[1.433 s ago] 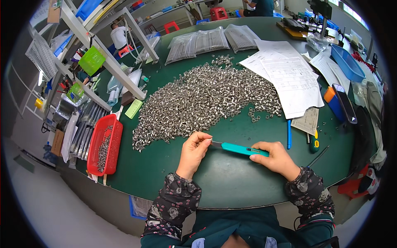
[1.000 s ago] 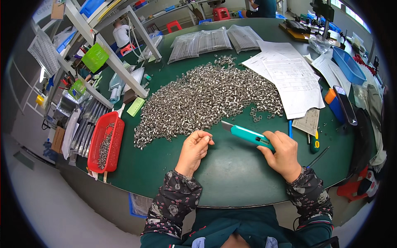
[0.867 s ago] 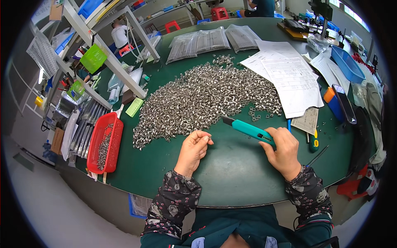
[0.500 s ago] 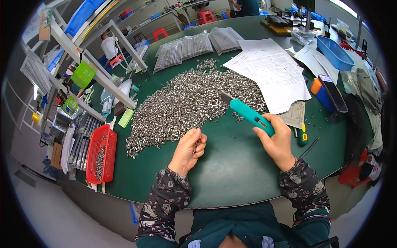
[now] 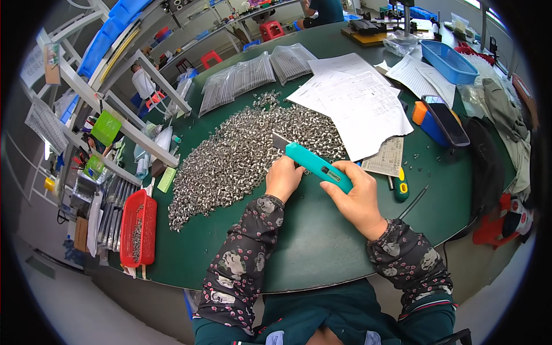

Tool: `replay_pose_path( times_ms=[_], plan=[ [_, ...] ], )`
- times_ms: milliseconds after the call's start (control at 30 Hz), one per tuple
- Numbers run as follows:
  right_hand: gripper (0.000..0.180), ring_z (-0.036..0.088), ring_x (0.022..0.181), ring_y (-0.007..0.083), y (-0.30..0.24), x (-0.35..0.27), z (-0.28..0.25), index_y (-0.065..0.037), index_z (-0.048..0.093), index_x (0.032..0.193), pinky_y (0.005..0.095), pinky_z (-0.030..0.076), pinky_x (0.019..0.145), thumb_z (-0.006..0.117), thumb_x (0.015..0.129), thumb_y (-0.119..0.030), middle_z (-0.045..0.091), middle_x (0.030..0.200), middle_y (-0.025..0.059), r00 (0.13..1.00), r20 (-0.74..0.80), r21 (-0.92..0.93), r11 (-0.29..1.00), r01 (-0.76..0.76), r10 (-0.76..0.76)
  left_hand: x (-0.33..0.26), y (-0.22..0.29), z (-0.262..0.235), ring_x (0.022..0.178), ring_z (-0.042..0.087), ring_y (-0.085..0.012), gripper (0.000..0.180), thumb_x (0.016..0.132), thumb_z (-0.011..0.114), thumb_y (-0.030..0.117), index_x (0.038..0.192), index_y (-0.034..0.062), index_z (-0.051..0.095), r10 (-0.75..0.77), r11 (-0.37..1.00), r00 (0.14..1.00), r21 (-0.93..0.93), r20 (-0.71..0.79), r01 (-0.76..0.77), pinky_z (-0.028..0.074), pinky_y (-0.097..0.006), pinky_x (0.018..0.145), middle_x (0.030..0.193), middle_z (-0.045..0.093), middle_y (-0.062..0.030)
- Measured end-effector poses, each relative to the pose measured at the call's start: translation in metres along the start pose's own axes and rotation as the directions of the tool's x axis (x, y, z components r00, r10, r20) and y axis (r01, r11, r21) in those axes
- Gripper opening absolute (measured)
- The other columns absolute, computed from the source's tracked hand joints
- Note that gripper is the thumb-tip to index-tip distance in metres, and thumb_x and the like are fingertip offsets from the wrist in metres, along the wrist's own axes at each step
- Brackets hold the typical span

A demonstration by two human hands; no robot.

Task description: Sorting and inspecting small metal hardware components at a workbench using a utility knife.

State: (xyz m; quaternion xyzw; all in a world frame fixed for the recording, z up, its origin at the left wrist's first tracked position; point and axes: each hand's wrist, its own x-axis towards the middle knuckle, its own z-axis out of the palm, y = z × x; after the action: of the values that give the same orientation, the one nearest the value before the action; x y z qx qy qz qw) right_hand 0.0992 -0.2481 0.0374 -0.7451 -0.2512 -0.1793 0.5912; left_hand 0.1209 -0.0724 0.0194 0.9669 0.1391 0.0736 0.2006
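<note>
A teal utility knife is gripped in my right hand, its blade pointing up and left over the metal parts. Just left of the knife, my left hand is closed, with its back toward me. Its curled fingertips are hidden, so anything small in them cannot be made out. It is at the near right edge of a wide heap of small, shiny, ring-like metal parts. The heap spreads over the green table.
A red basket with more small parts stands at the left edge. Behind the heap lie bags of metal tubes. Paper sheets, a phone, a green-yellow handled tool and a blue basket are on the right.
My left hand has moved up and right to the heap's edge and turned its back toward me. My right hand has shifted left with the knife; the whole view has shifted slightly.
</note>
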Motion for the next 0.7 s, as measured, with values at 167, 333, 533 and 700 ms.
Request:
replay_pose_path(
  times_ms=[167,333,533,700],
  plan=[
    [0.027,0.057,0.068,0.0293,0.002,0.000,0.003,-0.003,0.056,0.087,0.0338,0.045,0.058,0.068,0.066,-0.015,0.057,0.077,0.0120,0.999,0.053,-0.023,1.000,0.005,-0.004,-0.001,-0.013,-0.001,0.056,0.055,-0.0265,0.015,0.074,0.059,0.016,0.074,0.0023,0.053,0.047,0.993,0.996,-0.102,-0.078,-0.055,0.043,-0.033,0.049,0.071,0.059,-0.0118],
    [0.027,0.057,0.069,0.0297,0.003,-0.004,0.005,-0.004,0.056,0.087,0.0342,0.045,0.058,0.068,0.066,-0.016,0.058,0.078,0.0122,0.990,0.141,-0.034,0.999,0.023,-0.018,-0.052,-0.037,-0.045,0.045,0.031,-0.0018,0.007,0.080,0.048,0.004,0.086,0.0081,0.047,-0.041,0.195,0.960,-0.940,0.278,0.281,0.022,-0.014,0.035,0.075,0.052,-0.0035],
    [0.026,0.058,0.067,0.0270,-0.001,-0.009,0.006,-0.003,0.057,0.086,0.0333,0.044,0.059,0.066,0.069,-0.019,0.058,0.074,0.0120,0.904,0.420,-0.023,0.997,-0.075,0.077,-0.091,-0.086,-0.042,0.047,0.033,-0.0024,0.010,0.085,0.046,0.005,0.094,0.0053,0.051,-0.032,-0.239,0.969,-0.944,0.243,0.229,0.023,-0.014,0.035,0.079,0.053,-0.0048],
    [0.030,0.060,0.067,0.0224,0.000,-0.011,0.010,-0.001,0.061,0.091,0.0294,0.044,0.061,0.065,0.071,-0.023,0.062,0.077,0.0144,0.782,0.604,-0.009,0.982,-0.188,0.155,-0.092,-0.096,-0.038,0.048,0.032,-0.0018,0.012,0.088,0.045,0.011,0.097,0.0050,0.052,-0.014,-0.278,0.977,-0.939,0.213,0.200,0.023,-0.014,0.036,0.080,0.050,-0.0024]
  ],
)
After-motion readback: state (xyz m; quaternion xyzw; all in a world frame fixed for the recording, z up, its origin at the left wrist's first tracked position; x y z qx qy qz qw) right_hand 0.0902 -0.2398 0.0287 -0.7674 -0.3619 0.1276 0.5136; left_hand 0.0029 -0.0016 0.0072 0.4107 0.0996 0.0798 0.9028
